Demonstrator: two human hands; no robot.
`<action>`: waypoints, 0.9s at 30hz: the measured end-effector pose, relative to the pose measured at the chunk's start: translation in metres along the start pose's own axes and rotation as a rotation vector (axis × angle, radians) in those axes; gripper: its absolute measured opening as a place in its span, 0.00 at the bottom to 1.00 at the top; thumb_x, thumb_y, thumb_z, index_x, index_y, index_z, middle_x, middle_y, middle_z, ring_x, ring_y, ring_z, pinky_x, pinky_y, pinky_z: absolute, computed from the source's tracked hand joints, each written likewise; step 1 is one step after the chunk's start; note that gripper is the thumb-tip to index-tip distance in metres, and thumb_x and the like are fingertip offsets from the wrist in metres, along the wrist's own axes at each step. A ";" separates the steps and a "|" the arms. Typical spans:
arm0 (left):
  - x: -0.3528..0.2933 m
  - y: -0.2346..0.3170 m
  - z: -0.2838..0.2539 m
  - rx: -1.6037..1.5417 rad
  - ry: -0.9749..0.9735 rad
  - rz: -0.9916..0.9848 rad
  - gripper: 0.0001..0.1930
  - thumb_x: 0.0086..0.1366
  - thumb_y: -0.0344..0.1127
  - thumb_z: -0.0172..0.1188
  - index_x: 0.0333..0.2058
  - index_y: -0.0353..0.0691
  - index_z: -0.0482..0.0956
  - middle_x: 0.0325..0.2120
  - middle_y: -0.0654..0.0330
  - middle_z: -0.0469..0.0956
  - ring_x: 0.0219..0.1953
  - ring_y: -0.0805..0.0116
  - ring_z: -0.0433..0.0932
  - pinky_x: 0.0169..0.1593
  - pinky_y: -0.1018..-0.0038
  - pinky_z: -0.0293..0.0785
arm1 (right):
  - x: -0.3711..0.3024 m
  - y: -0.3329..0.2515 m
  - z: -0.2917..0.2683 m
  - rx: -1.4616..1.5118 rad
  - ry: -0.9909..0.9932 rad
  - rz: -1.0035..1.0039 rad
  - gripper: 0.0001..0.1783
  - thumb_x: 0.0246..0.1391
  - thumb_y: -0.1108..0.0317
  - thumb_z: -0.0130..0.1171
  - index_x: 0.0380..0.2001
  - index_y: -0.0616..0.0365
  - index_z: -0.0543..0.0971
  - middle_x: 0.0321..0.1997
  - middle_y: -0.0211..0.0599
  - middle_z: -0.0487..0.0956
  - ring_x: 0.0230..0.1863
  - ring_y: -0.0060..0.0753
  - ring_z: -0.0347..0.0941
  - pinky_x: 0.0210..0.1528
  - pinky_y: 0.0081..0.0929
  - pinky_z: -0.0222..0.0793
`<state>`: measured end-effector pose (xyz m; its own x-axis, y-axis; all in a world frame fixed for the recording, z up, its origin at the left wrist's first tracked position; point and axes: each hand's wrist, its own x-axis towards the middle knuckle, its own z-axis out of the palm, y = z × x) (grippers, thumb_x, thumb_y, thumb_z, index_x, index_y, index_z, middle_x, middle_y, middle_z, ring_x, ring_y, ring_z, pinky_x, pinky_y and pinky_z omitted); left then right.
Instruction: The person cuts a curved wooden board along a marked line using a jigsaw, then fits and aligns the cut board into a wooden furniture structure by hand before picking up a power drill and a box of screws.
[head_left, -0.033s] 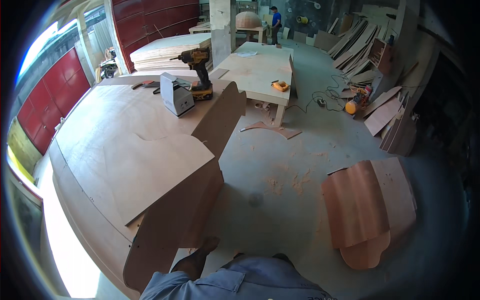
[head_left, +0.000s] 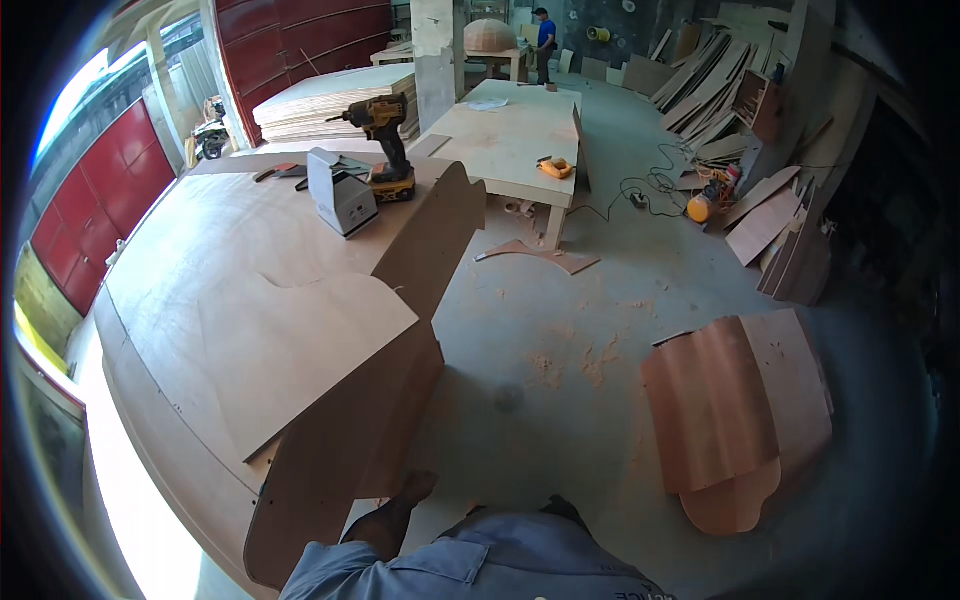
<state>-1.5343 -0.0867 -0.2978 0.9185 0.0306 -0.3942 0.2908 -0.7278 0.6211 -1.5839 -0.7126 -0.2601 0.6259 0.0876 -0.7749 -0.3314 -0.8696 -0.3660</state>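
My left hand [head_left: 418,487] hangs low, next to the lower end of a large curved plywood structure [head_left: 160,280]. It is dark and small in the picture, so its fingers cannot be made out. My right hand is out of view. A loose plywood piece with a wavy cut edge [head_left: 320,330] lies on top of the structure, overhanging the brown side panel [head_left: 330,460]. Farther up on that surface stand a yellow and black cordless drill [head_left: 388,145] and an opened small white box [head_left: 345,200]. A red-handled tool [head_left: 280,172] lies beside them.
A long pale worktable [head_left: 500,140] stands ahead with a yellow power tool [head_left: 554,168] on it. Curved brown plywood pieces [head_left: 715,400] rest on the floor at right. Cables [head_left: 650,185], wood shavings [head_left: 600,360] and leaning offcuts [head_left: 710,100] lie beyond. A person in blue [head_left: 545,45] stands far back.
The view has shifted slightly, so the drill, box and tables appear a little farther left. My left hand stays in nearly the same place.
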 end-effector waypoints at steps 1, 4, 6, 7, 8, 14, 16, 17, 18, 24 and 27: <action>0.014 -0.009 -0.002 -0.084 -0.010 -0.041 0.12 0.71 0.41 0.57 0.43 0.40 0.83 0.38 0.52 0.84 0.41 0.52 0.83 0.42 0.54 0.79 | 0.011 -0.009 -0.011 -0.040 -0.005 -0.021 0.23 0.61 0.55 0.67 0.48 0.65 0.83 0.38 0.45 0.87 0.36 0.39 0.86 0.39 0.39 0.82; 0.057 0.010 -0.016 -0.381 -0.037 -0.279 0.19 0.75 0.52 0.55 0.47 0.42 0.82 0.36 0.61 0.81 0.36 0.68 0.79 0.37 0.65 0.77 | 0.047 -0.023 -0.040 -0.207 -0.017 -0.104 0.23 0.61 0.55 0.67 0.49 0.65 0.83 0.38 0.46 0.87 0.37 0.39 0.87 0.39 0.40 0.82; 0.083 0.041 -0.020 -0.657 0.024 -0.607 0.14 0.72 0.44 0.58 0.39 0.39 0.85 0.30 0.57 0.83 0.29 0.62 0.81 0.33 0.59 0.77 | 0.081 -0.026 -0.061 -0.418 -0.021 -0.214 0.23 0.61 0.55 0.67 0.49 0.65 0.83 0.38 0.47 0.87 0.37 0.40 0.87 0.39 0.40 0.82; 0.080 0.049 -0.020 -0.675 0.043 -0.632 0.14 0.72 0.44 0.58 0.39 0.39 0.85 0.30 0.57 0.83 0.29 0.62 0.81 0.33 0.59 0.77 | 0.105 -0.034 -0.082 -0.542 -0.041 -0.285 0.23 0.61 0.55 0.67 0.49 0.65 0.83 0.38 0.47 0.87 0.37 0.40 0.87 0.39 0.40 0.82; 0.096 0.068 -0.028 -0.646 0.037 -0.628 0.16 0.72 0.47 0.57 0.38 0.40 0.85 0.28 0.61 0.82 0.27 0.66 0.78 0.31 0.62 0.75 | 0.124 -0.034 -0.087 -0.521 -0.031 -0.291 0.23 0.61 0.55 0.67 0.49 0.65 0.83 0.38 0.47 0.87 0.37 0.40 0.87 0.39 0.40 0.82; 0.166 0.151 -0.030 -0.437 -0.085 -0.606 0.21 0.72 0.52 0.56 0.43 0.38 0.86 0.30 0.53 0.83 0.30 0.63 0.82 0.35 0.61 0.79 | 0.276 0.004 -0.212 -0.014 0.016 -0.089 0.15 0.65 0.60 0.59 0.47 0.60 0.79 0.35 0.44 0.85 0.32 0.40 0.84 0.31 0.42 0.76; 0.211 0.169 -0.038 -0.258 0.011 -0.511 0.22 0.72 0.51 0.56 0.48 0.37 0.86 0.34 0.48 0.85 0.36 0.60 0.85 0.42 0.62 0.81 | 0.288 -0.062 -0.291 0.474 0.033 0.211 0.12 0.66 0.60 0.56 0.44 0.58 0.77 0.32 0.40 0.82 0.27 0.35 0.80 0.26 0.37 0.70; 0.229 0.178 -0.044 -0.267 0.010 -0.521 0.22 0.72 0.51 0.56 0.48 0.37 0.86 0.34 0.48 0.85 0.36 0.60 0.85 0.42 0.62 0.81 | 0.299 -0.080 -0.330 0.594 0.073 0.261 0.11 0.67 0.61 0.54 0.43 0.56 0.77 0.30 0.38 0.80 0.25 0.33 0.77 0.24 0.34 0.67; 0.246 0.187 -0.049 -0.316 0.085 -0.516 0.23 0.72 0.51 0.57 0.49 0.36 0.86 0.36 0.48 0.86 0.38 0.60 0.86 0.44 0.62 0.81 | 0.313 -0.102 -0.365 0.658 0.094 0.293 0.10 0.67 0.61 0.53 0.42 0.55 0.76 0.28 0.36 0.79 0.23 0.31 0.75 0.21 0.31 0.64; 0.311 0.243 -0.070 -0.632 0.155 -0.600 0.21 0.73 0.48 0.57 0.46 0.33 0.86 0.37 0.57 0.85 0.35 0.66 0.83 0.40 0.66 0.79 | 0.419 -0.218 -0.506 0.640 0.258 -0.021 0.17 0.71 0.57 0.57 0.49 0.61 0.80 0.38 0.36 0.84 0.36 0.28 0.82 0.35 0.29 0.74; 0.325 0.242 -0.070 -0.634 0.073 -0.654 0.21 0.74 0.48 0.58 0.48 0.34 0.84 0.36 0.58 0.84 0.34 0.68 0.81 0.37 0.67 0.79 | 0.442 -0.257 -0.525 0.613 0.260 -0.047 0.16 0.71 0.58 0.58 0.48 0.61 0.80 0.38 0.36 0.84 0.37 0.28 0.82 0.39 0.29 0.76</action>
<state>-1.1466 -0.2045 -0.2280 0.5273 0.3631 -0.7682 0.8322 -0.0382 0.5532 -0.8508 -0.7052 -0.2380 0.7735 -0.0682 -0.6301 -0.5934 -0.4270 -0.6823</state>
